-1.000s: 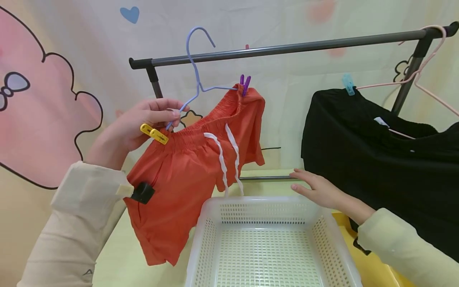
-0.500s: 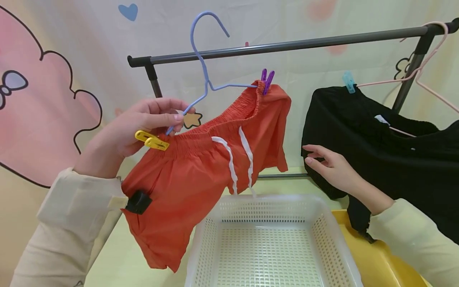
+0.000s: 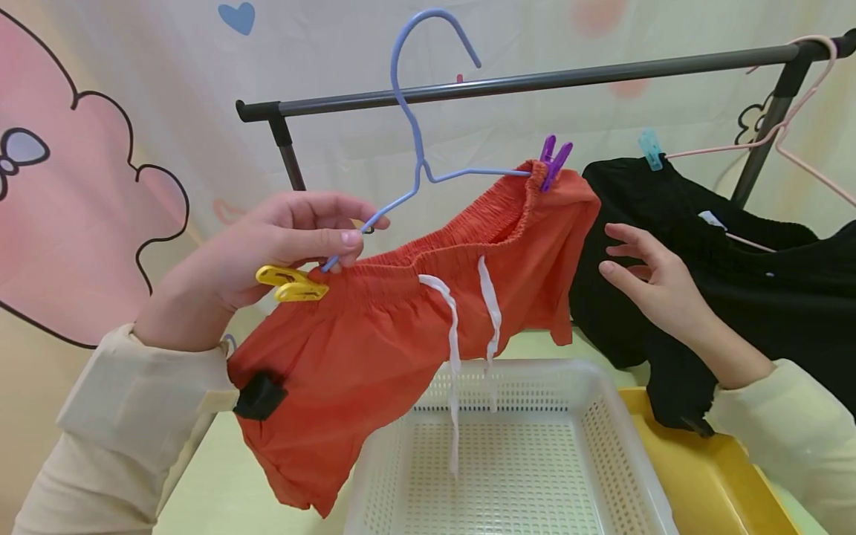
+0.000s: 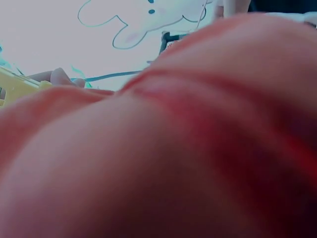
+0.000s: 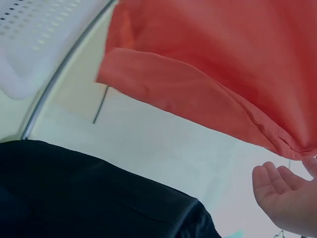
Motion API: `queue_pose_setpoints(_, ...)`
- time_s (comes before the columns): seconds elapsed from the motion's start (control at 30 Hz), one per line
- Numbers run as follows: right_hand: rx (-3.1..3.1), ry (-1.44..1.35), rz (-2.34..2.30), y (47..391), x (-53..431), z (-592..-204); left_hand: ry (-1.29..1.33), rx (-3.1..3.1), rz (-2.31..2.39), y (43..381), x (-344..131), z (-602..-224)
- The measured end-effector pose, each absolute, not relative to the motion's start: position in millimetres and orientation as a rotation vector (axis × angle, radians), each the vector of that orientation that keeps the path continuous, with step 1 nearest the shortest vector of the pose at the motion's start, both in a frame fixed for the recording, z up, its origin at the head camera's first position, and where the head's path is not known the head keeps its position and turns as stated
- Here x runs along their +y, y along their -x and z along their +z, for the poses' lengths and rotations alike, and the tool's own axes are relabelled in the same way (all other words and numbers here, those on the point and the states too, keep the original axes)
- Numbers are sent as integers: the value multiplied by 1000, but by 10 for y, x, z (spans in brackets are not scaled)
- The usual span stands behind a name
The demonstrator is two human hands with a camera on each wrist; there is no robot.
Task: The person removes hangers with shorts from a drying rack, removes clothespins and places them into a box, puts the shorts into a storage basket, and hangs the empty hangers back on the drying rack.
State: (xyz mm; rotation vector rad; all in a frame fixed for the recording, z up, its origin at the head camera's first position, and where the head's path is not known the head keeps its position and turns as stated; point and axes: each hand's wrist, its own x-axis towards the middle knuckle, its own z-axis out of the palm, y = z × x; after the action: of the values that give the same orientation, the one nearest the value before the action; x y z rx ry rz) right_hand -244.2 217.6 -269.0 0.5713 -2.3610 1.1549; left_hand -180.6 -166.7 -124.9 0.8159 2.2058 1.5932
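My left hand (image 3: 301, 238) pinches the lower left arm of a blue hanger (image 3: 416, 141), whose hook rises in front of the rail. Red shorts (image 3: 374, 327) with white drawstrings (image 3: 455, 334) hang from it by the waistband. A yellow clothespin (image 3: 294, 284) clips their left end, a purple clothespin (image 3: 553, 162) the right end. Just right of the shorts my right hand (image 3: 658, 286) is raised with relaxed fingers, holding nothing. In the right wrist view it is close to the shorts' edge (image 5: 198, 94). The left wrist view is mostly filled by blurred red cloth (image 4: 148, 148).
A grey rail (image 3: 602, 72) spans the back. Black clothing (image 3: 756, 312) hangs at the right on a pink hanger (image 3: 715, 148) with a light blue clothespin (image 3: 650, 148). Below stand a white perforated basket (image 3: 635, 461) and a yellow tray (image 3: 709, 475).
My left hand has carried the hanger and shorts rightward and closer, the purple-pinned end swinging right. My right hand has risen and moved right, in front of the black clothing.
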Motion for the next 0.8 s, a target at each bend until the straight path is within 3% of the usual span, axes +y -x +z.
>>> queue_pose_setpoints(0.33,-2168,-564,1261,2304,2305,-2464,-899,2233,1513,1730,-1573,-1265)
queue_pose_setpoints(0.63,-2041,-922,1730,2239,2380,-2446,-951,2241,1444,1748,-1535,-1371)
queue_pose_setpoints(0.8,-2116,-937,1716,2223,2388,-2503,-946,2200,1457,1850,-1575,-1483)
